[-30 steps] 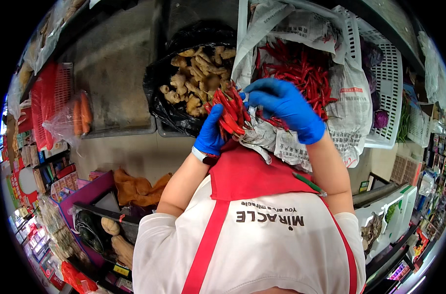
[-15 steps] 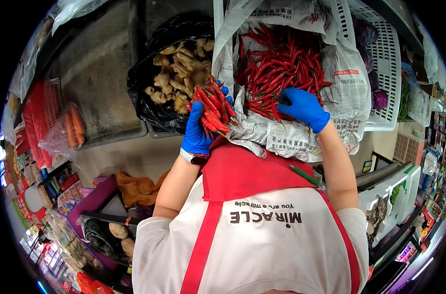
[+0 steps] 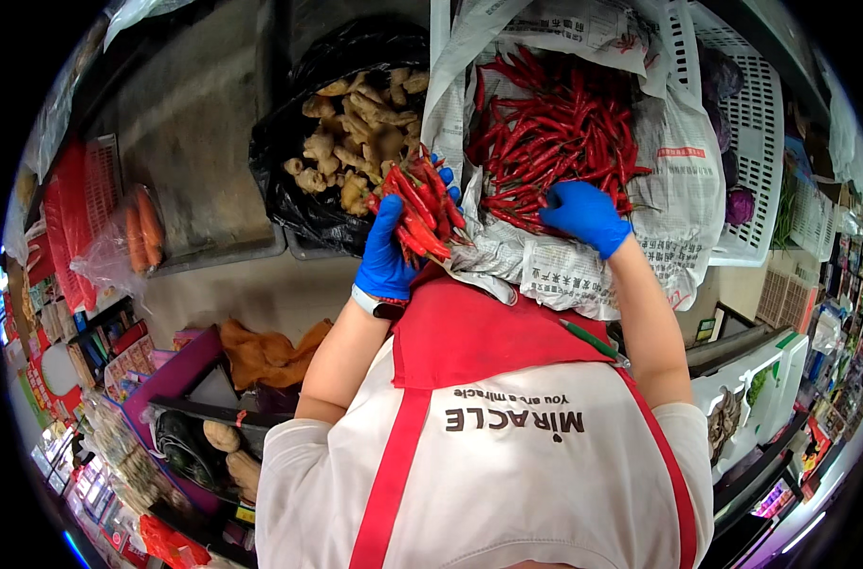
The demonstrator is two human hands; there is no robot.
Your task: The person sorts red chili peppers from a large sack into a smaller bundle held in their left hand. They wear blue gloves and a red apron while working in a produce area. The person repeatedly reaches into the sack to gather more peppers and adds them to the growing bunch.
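Over to the right since a second ago, when it was at the left hand's bunch, the blue-gloved right hand (image 3: 588, 218) now sits at the near edge of a heap of slender red chillies (image 3: 569, 123). Its fingers curl down among them; whether they pinch one cannot be told. As before, the blue-gloved left hand (image 3: 386, 261) holds a bunch of glossy red chillies (image 3: 420, 216), thumb and fingers closed around it, on the far side of the red cloth apron (image 3: 488, 332).

Printed newspaper sheets (image 3: 683, 194) lie under the heap, their crumpled near edge running between the hands, which are well apart. Left of the heap, tan knobbly ginger roots (image 3: 360, 119) fill a black plastic bag (image 3: 303, 213); farther left, a dark shallow tray (image 3: 185, 161) shows its raised near rim. On the right stands a slotted white plastic crate (image 3: 760, 204).
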